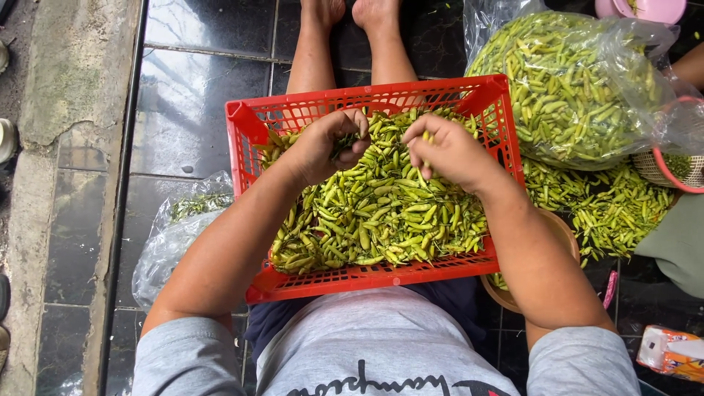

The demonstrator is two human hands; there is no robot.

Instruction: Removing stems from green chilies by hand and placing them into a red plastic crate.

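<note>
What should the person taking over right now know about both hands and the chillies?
Left hand: closed on a small bunch of stems over the red crate.
Right hand: pinching one green chilli above the pile.
Crate sits on the lap, full of green chillies. Stem scraps lie in the clear bag on the left.
Left: a large bag of chillies and a loose heap on the right.
</note>
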